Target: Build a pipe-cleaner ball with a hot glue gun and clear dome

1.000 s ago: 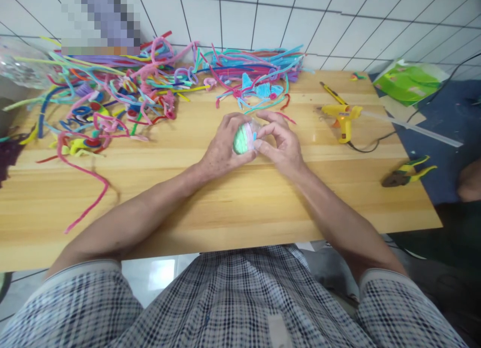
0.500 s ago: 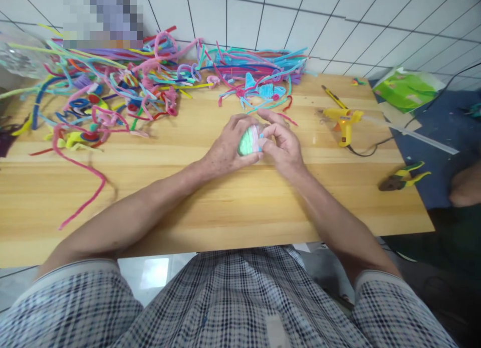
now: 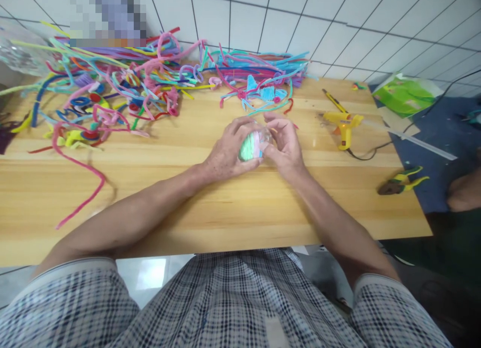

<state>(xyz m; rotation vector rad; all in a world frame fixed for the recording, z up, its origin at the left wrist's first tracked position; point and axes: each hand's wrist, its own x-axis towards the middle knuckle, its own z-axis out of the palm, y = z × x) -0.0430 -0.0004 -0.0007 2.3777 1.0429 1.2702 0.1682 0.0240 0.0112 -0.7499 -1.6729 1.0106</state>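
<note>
Between my hands, above the middle of the table, is a rounded piece wrapped in pipe cleaners (image 3: 247, 147), with bands of mint green, pale lilac and a bit of blue. Its right end looks clear, like transparent plastic. My left hand (image 3: 229, 146) is closed around its left side, fingers over the top and thumb below. On the right side, my right hand (image 3: 286, 143) presses its thumb near the blue band, with its fingers curled around the clear end. The far side of the piece is hidden by my fingers.
Heaped pipe cleaners (image 3: 124, 82) cover the back left, and a long pink one (image 3: 98, 180) trails forward. Light-blue pipe-cleaner shapes (image 3: 265, 92) lie behind my hands. Rightward are a yellow glue gun (image 3: 343, 130), a cutter knife (image 3: 334, 100), pliers (image 3: 402, 181) and a person's arm (image 3: 466, 192).
My right fingers have shifted from a pinch at the blue band to a wider curl around the clear end, the thumb staying near the band. My left hand keeps its hold.
</note>
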